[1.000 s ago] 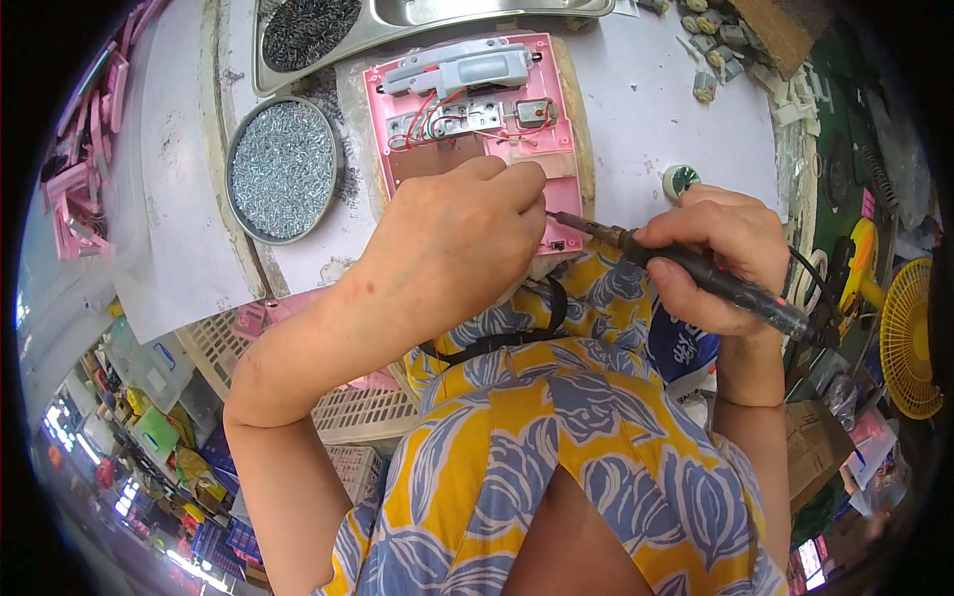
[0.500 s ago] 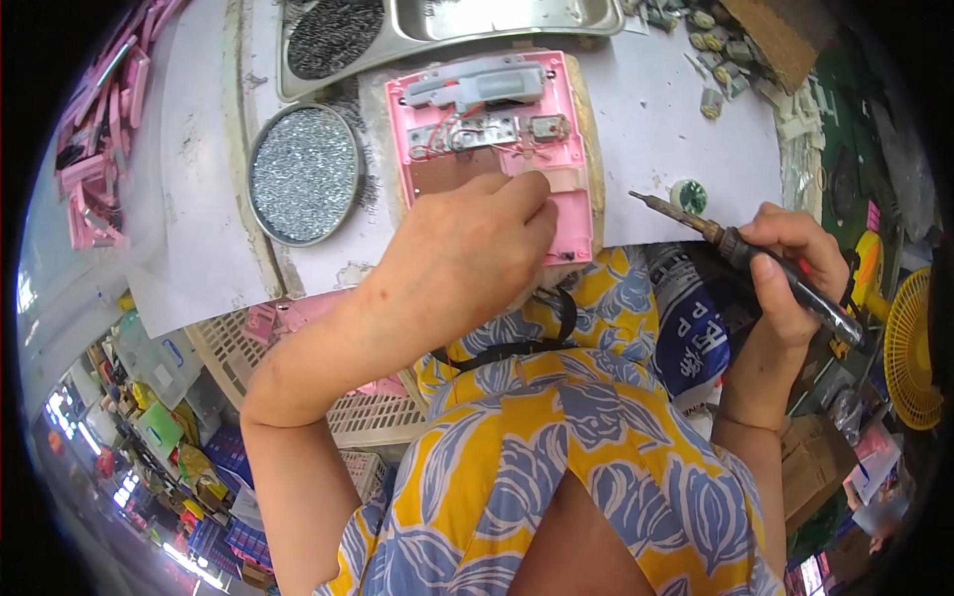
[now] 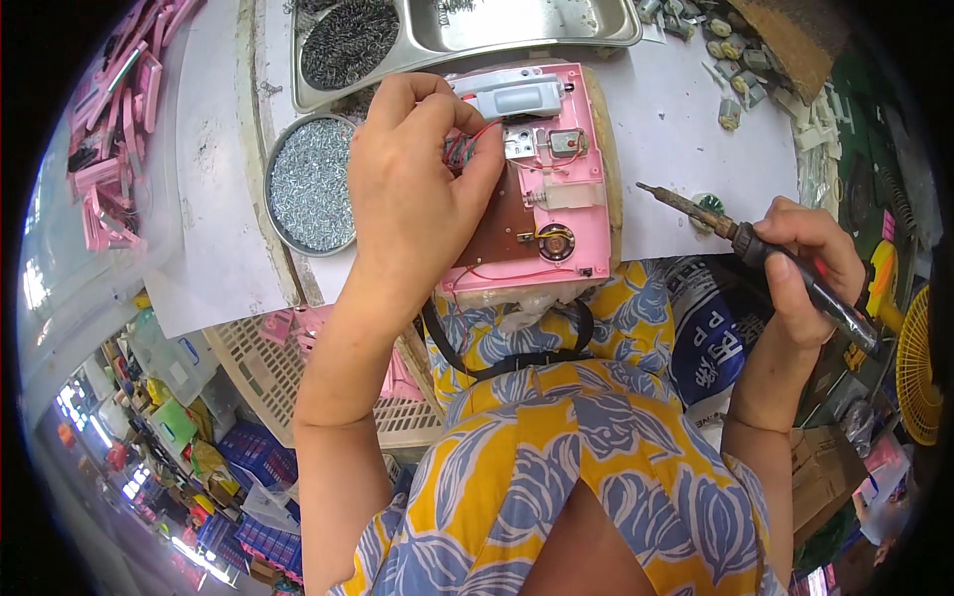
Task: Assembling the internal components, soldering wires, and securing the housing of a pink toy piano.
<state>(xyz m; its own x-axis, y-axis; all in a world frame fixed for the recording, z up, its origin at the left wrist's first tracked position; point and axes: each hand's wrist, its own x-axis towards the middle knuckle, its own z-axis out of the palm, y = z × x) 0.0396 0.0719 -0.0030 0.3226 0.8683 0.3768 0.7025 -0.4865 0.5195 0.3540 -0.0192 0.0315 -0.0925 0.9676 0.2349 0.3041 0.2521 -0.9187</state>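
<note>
A pink plastic housing (image 3: 590,221) lies face up in front of me. Inside are a brown circuit board (image 3: 502,226), a small motor (image 3: 567,144), a round speaker (image 3: 556,242) and a grey plastic part (image 3: 521,98). My left hand (image 3: 412,189) is over the housing's left side. Its thumb and fingers are pinched round thin red and green wires (image 3: 459,151); their ends are hidden. My right hand (image 3: 807,268) grips a soldering iron (image 3: 785,283) by its black handle. The iron's tip points up and left, apart from the housing.
A round dish of small silver screws (image 3: 310,189) stands left of the housing. Behind is a metal tray (image 3: 422,50) with dark springs or screws. Small motors (image 3: 730,111) lie at the back right, and a green spool (image 3: 708,207) beside the iron. Pink parts (image 3: 109,189) fill the far left.
My left hand has moved up and left, from the lower right of the housing to the wires, uncovering the speaker. My right hand still holds the soldering iron in nearly the same place.
</note>
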